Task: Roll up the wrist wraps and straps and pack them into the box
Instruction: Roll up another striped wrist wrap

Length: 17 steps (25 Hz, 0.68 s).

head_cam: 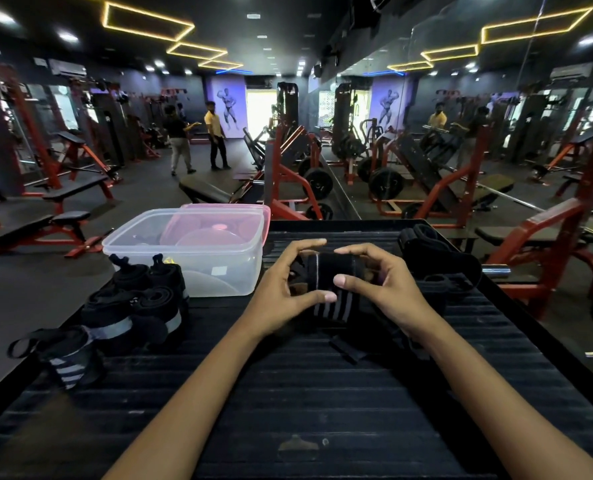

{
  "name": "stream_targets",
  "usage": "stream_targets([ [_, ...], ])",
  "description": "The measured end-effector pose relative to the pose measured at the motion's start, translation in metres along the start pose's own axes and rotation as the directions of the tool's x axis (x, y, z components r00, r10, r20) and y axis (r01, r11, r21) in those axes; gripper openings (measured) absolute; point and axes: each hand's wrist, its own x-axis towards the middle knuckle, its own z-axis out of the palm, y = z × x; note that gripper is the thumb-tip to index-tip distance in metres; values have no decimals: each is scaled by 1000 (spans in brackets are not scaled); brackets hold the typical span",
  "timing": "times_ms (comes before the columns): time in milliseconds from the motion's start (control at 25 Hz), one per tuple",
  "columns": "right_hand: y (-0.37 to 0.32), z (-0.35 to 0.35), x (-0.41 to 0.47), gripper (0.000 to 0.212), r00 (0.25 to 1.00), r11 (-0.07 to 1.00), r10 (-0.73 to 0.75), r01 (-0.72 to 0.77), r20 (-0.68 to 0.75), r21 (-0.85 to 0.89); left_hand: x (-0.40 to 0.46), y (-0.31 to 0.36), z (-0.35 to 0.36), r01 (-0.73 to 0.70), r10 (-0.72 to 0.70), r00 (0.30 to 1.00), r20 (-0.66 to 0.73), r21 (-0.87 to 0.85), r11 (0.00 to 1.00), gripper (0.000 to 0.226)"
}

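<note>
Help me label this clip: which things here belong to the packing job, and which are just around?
Job:
wrist wrap, gripped by left hand and right hand
rolled wraps
unrolled straps
clear box
pink lid

Around:
black slatted table
gym benches
weight plates

Place: a commercial gym
Equipment: red-framed weight benches (46, 230) and machines loaded with black weight plates (317, 183)
Walls: a large mirror (478, 133) on the right, a bodybuilder poster (228, 107) at the far end
Ceiling: dark, with yellow light strips (148, 20)
Floor: dark rubber flooring (142, 188)
</note>
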Motion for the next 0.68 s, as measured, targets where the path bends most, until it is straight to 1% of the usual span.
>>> stream_targets([
  [40,2,1,0,42,1000,1000,5,-5,-4,-4,1,0,-1,-20,20,1000,-14,3,1000,55],
  [120,0,2,-1,43,999,1000,15,-15,41,12,3,-2,-4,-31,29,996,-88,-19,999,44],
  [200,-5,3,-2,51,995,999,-1,-3,104,36,3,0,-6,-2,-7,989,-150,-59,998,35],
  [280,-6,2,-2,49,995,1000,-14,11,96,29,1,1,-5,8,-20,991,-130,-91,996,34],
  [400,-3,0,0,39,999,996,34,-35,14,79,1,1,0,10,-15,999,-28,-158,987,55],
  [440,-3,1,0,36,999,995,49,-50,9,89,1,0,-1,4,-7,1000,-21,-155,988,56],
  [520,-5,4,-2,37,998,994,57,-59,31,94,2,0,-5,-6,-2,998,-57,-131,991,48],
  [640,-9,5,-3,52,996,997,22,-29,85,76,1,0,-7,12,-20,995,-97,-84,996,32],
  [680,-9,4,-3,52,996,998,8,-13,87,60,0,-1,-5,19,-26,995,-96,-71,997,29],
])
